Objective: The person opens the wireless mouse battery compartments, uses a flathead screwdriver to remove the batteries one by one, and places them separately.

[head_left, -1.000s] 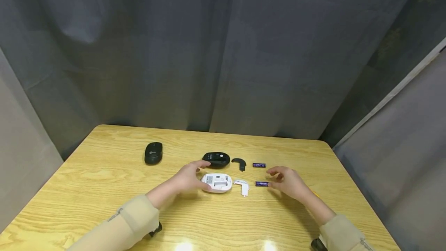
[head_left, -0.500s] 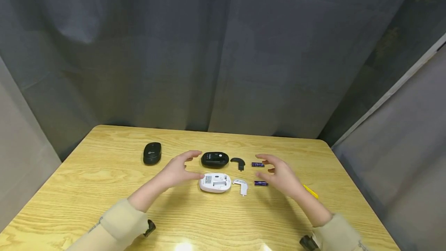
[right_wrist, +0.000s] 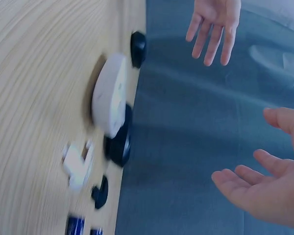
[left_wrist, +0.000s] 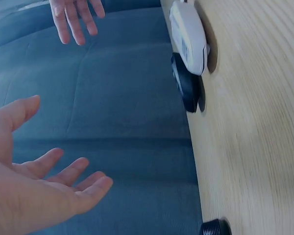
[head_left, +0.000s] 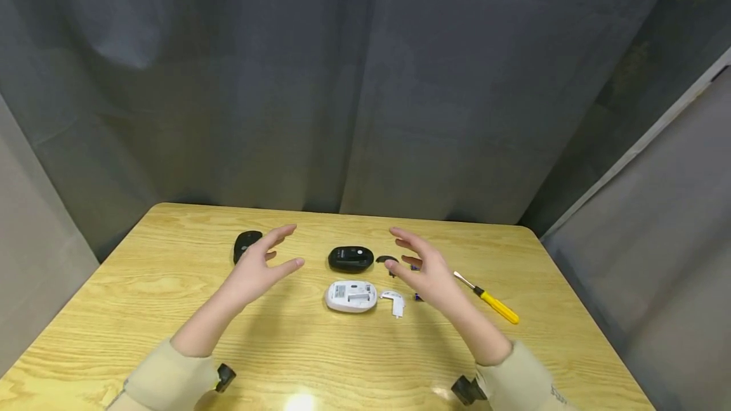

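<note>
At lower centre of frame, on the desk (head_left: 320, 360): belly-up white mouse (head_left: 338, 302), presumably to bare its battery slot (head_left: 358, 297) | just beside: white cover (head_left: 396, 301), likely paired by colour | either side: left grip (head_left: 254, 276), right grip (head_left: 427, 273), spread, holding nothing

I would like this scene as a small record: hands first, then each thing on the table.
Left hand: midair, holding nothing
Right hand: midair, holding nothing
White mouse: underside up, battery slot uncovered
Middle black mouse: underside up, beyond white mouse
Left black mouse: partly behind left hand
White cover: right of white mouse
Black cover: partly behind right hand
Batteries: two, mostly hidden in head view
Screwdriver: yellow-handled, farthest right
</note>
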### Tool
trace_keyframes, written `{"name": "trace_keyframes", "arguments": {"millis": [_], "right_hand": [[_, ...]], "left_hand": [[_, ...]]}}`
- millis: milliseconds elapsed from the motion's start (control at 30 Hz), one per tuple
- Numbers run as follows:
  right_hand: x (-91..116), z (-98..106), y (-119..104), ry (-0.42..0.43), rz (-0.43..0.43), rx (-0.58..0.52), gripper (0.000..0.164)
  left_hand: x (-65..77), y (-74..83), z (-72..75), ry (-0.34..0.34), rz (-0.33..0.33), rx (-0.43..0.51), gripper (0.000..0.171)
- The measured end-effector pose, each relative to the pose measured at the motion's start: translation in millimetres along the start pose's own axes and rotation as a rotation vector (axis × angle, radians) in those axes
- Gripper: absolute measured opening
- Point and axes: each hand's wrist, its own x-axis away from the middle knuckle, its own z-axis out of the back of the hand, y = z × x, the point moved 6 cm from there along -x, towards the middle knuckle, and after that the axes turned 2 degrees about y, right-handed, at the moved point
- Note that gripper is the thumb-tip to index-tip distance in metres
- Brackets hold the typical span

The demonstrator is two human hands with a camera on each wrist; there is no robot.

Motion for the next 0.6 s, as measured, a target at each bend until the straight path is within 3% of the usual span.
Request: {"name": "trace_keyframes", "arguments": {"millis": [333, 467, 600], "right_hand": [[-21, -39, -21, -0.026, -0.028, -0.271, 0.06], [-31, -55, -26, -0.049, -0.044, -0.333, 0.061], [-40, -73, -25, -0.083, -0.068, -0.389, 0.062]], "left_hand": [[7.8, -13.7, 35.9, 0.148, 0.018, 0.176, 0.068], [7.2, -25.2, 48.4, 0.196, 0.048, 0.243, 0.069], [7.4, -41.7, 56.7, 0.204, 0.096, 0.339, 0.071]]}}
